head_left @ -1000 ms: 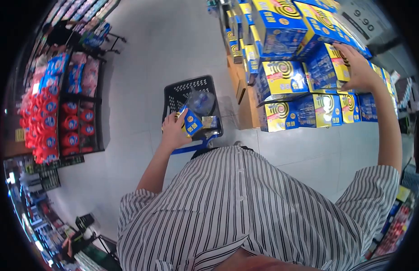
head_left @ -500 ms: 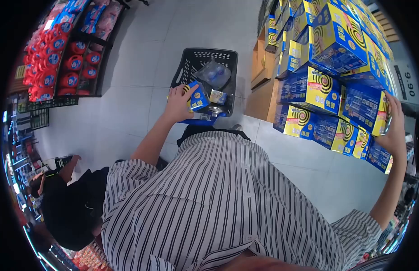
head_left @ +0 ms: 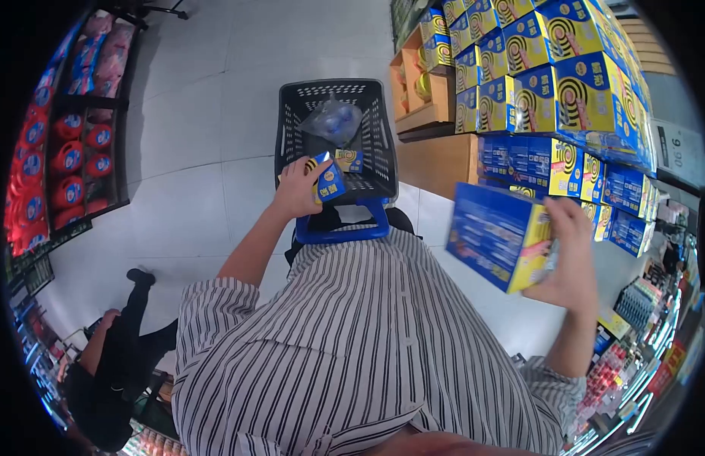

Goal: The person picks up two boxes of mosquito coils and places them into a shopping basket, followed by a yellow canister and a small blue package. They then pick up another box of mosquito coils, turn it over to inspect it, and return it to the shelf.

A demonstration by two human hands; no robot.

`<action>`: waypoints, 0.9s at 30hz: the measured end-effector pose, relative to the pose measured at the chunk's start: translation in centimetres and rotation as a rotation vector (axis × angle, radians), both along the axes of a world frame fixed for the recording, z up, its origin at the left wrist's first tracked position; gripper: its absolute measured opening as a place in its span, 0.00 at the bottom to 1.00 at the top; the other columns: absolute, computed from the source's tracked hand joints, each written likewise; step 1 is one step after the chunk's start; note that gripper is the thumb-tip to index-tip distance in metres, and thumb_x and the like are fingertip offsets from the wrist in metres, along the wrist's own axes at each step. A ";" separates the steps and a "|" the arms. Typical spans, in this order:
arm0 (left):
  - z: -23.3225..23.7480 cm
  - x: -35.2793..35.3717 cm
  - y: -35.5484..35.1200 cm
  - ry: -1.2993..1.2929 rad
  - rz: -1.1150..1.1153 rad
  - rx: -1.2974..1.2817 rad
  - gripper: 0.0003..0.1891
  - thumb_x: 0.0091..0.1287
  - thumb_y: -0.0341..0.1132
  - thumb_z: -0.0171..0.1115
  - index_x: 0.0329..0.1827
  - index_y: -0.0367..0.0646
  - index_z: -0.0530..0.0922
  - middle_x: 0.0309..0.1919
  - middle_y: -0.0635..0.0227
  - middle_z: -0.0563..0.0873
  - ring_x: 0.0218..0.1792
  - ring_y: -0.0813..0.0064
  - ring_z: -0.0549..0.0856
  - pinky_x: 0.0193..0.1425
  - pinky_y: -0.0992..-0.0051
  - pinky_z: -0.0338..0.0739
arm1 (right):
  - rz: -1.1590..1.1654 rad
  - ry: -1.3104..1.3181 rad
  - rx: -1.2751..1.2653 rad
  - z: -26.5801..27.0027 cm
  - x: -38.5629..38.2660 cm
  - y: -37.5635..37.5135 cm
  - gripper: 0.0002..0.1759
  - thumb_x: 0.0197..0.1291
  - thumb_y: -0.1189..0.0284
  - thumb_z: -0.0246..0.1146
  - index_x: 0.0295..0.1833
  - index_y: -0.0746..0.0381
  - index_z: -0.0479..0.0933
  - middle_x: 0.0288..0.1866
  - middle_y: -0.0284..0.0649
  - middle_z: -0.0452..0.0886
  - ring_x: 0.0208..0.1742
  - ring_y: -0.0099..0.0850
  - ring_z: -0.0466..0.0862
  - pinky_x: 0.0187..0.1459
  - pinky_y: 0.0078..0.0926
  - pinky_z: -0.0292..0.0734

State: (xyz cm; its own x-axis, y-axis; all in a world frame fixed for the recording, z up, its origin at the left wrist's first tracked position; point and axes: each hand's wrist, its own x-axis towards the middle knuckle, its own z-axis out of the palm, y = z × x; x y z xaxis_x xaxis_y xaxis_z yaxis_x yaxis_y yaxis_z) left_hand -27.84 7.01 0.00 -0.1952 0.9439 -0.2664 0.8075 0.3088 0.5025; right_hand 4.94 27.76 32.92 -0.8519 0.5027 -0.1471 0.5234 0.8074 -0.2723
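Note:
My right hand grips a blue and yellow box by its yellow end, holding it in the air to the right of my body, apart from the stack. In my left hand is a smaller blue and yellow box, held over the near left part of the black shopping basket. Inside the basket lie a clear plastic bag with bluish contents and another small yellow and blue box. The basket's blue handle is right in front of my striped shirt.
A tall stack of blue and yellow boxes stands on the right, with a wooden display stand beside it. Shelves of red containers line the left. Another person in dark clothes is at lower left.
My right hand has drawn the larger box off the stack and inward to the left. My left hand still holds the small box over the basket. The view has turned to the right.

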 end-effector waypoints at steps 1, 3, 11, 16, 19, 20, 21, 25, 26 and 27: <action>-0.8 -0.3 0.2 -0.017 -0.003 -0.001 0.51 0.35 0.39 0.74 0.70 0.68 0.62 0.62 0.50 0.65 0.63 0.48 0.67 0.68 0.54 0.60 | -0.047 -0.031 -0.074 -1.9 -2.1 -0.8 0.58 0.17 0.68 0.73 0.67 0.61 0.63 0.57 0.48 0.67 0.58 0.48 0.68 0.60 0.43 0.62; -2.7 -1.6 1.2 0.056 -0.065 -0.021 0.52 0.34 0.38 0.74 0.70 0.65 0.62 0.61 0.50 0.66 0.61 0.48 0.68 0.66 0.54 0.63 | -0.063 0.021 -0.190 -7.3 -5.4 -1.3 0.59 0.18 0.67 0.74 0.68 0.61 0.61 0.57 0.48 0.66 0.59 0.48 0.67 0.60 0.42 0.61; -16.7 -4.8 5.3 0.073 -0.143 -0.197 0.55 0.36 0.35 0.75 0.73 0.61 0.56 0.61 0.49 0.67 0.64 0.51 0.67 0.68 0.45 0.56 | -0.128 -0.027 -0.175 -30.9 -15.2 -0.1 0.56 0.20 0.69 0.76 0.67 0.55 0.64 0.56 0.45 0.67 0.59 0.45 0.68 0.60 0.44 0.59; -24.6 -5.3 6.3 0.131 -0.099 -0.217 0.59 0.34 0.36 0.77 0.74 0.59 0.53 0.60 0.51 0.66 0.64 0.53 0.67 0.68 0.44 0.56 | -0.110 0.003 -0.135 -45.7 -18.5 1.0 0.54 0.25 0.69 0.75 0.68 0.55 0.63 0.58 0.48 0.66 0.60 0.47 0.68 0.60 0.46 0.59; -28.3 -5.5 7.3 0.146 -0.111 -0.249 0.58 0.34 0.35 0.77 0.74 0.59 0.54 0.59 0.51 0.67 0.63 0.53 0.67 0.68 0.43 0.55 | -0.101 -0.055 -0.201 -54.1 -20.0 1.7 0.55 0.26 0.68 0.74 0.69 0.52 0.61 0.58 0.48 0.65 0.61 0.47 0.67 0.61 0.45 0.59; -29.4 -5.5 7.3 0.145 -0.123 -0.242 0.58 0.34 0.34 0.77 0.74 0.59 0.54 0.60 0.51 0.67 0.63 0.52 0.67 0.68 0.43 0.54 | -0.111 -0.136 -0.243 -56.5 -20.1 1.3 0.56 0.26 0.67 0.74 0.70 0.51 0.60 0.58 0.47 0.64 0.61 0.46 0.66 0.62 0.44 0.59; -30.1 -4.7 6.4 0.125 -0.143 -0.251 0.58 0.34 0.33 0.76 0.74 0.59 0.54 0.60 0.51 0.66 0.63 0.52 0.67 0.69 0.43 0.54 | -0.098 -0.109 -0.234 -59.2 -20.2 1.0 0.56 0.27 0.68 0.74 0.70 0.51 0.58 0.59 0.47 0.64 0.61 0.46 0.66 0.62 0.44 0.59; -32.7 -4.4 5.9 0.224 -0.167 -0.177 0.49 0.43 0.28 0.69 0.74 0.58 0.57 0.58 0.54 0.69 0.60 0.55 0.70 0.69 0.43 0.53 | -0.103 -0.163 -0.270 -66.1 -20.4 0.4 0.51 0.30 0.72 0.71 0.69 0.52 0.63 0.58 0.50 0.65 0.61 0.47 0.67 0.62 0.41 0.60; -33.1 -4.4 5.8 0.216 -0.168 -0.200 0.49 0.43 0.28 0.69 0.74 0.58 0.57 0.58 0.54 0.69 0.60 0.55 0.70 0.69 0.43 0.53 | -0.124 -0.156 -0.251 -67.7 -20.4 0.1 0.50 0.31 0.72 0.71 0.69 0.52 0.63 0.58 0.50 0.65 0.61 0.46 0.67 0.62 0.40 0.60; -33.4 -4.4 5.7 0.211 -0.164 -0.187 0.49 0.44 0.28 0.69 0.74 0.59 0.57 0.57 0.54 0.69 0.60 0.55 0.70 0.69 0.43 0.54 | -0.116 -0.152 -0.211 -69.3 -20.3 -0.2 0.54 0.28 0.72 0.74 0.69 0.51 0.61 0.58 0.48 0.65 0.60 0.46 0.68 0.62 0.39 0.60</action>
State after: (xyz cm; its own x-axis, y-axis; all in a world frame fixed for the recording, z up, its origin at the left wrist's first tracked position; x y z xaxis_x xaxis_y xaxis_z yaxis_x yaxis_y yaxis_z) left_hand -32.26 12.73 -33.36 -0.1140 0.9060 -0.4077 0.9345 0.2371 0.2656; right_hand -15.35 27.52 -36.34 -0.7504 0.5406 -0.3804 0.6570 0.6733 -0.3391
